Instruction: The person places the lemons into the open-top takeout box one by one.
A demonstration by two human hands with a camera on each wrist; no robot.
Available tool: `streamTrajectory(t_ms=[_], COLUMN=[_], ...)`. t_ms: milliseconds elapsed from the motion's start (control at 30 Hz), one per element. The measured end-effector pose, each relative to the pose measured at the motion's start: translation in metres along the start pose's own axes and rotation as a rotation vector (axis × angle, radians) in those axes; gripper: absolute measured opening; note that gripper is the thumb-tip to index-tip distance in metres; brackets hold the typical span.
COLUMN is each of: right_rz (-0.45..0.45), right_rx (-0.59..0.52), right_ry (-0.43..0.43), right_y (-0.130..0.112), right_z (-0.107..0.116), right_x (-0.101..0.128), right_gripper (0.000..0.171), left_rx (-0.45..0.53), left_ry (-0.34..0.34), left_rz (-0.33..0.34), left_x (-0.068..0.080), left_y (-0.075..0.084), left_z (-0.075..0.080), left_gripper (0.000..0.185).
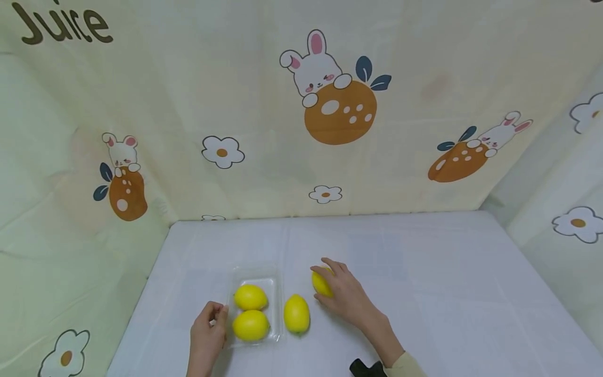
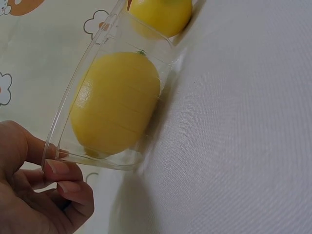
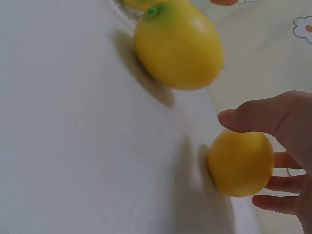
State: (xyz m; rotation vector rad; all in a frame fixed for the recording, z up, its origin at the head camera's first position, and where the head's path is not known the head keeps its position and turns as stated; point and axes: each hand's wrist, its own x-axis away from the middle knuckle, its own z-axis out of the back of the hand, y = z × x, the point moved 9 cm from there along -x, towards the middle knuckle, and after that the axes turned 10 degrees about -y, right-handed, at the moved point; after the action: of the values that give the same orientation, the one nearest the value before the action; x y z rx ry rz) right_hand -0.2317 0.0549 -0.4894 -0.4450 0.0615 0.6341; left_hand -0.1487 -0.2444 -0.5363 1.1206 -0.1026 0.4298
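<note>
Lemons — two smooth yellow ones (image 1: 250, 311) are already seated in the clear plastic tray (image 1: 276, 303), pinched at its 9 o'clock rim by the left hand (image 1: 207, 335). A third lemon (image 1: 297, 313) lies loose beside it; a fourth (image 1: 321, 284) is cupped by the right hand (image 1: 346, 296). Tray room looks scant — the white table (image 1: 447, 293) lies open at 3 o'clock.

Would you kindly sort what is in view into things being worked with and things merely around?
In hand: right hand around a lemon; left hand pinching the clear tray with two lemons; loose lemon beside it.
Around: white table; rabbit-print cloth.
</note>
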Motion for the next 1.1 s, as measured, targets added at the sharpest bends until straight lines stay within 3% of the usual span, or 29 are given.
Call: streamTrajectory(t_ms=[300, 667, 1100], right_rz=[-0.07, -0.089, 0.0], right_rx=[-0.033, -0.063, -0.069], right_ry=[-0.056, -0.051, 0.01], right_y=[0.014, 0.017, -0.001], right_z=[-0.019, -0.019, 0.004], right_x=[0.001, 0.003, 0.001], right_gripper=[0.06, 0.057, 0.061], left_rx=[-0.015, -0.016, -0.013], left_ry=[0.007, 0.01, 0.013], left_rz=[-0.001, -0.01, -0.013], left_x=[-0.001, -0.001, 0.0], left_y=[-0.001, -0.001, 0.001], left_z=[-0.001, -0.001, -0.001], left_gripper=[0.013, 0.014, 0.013])
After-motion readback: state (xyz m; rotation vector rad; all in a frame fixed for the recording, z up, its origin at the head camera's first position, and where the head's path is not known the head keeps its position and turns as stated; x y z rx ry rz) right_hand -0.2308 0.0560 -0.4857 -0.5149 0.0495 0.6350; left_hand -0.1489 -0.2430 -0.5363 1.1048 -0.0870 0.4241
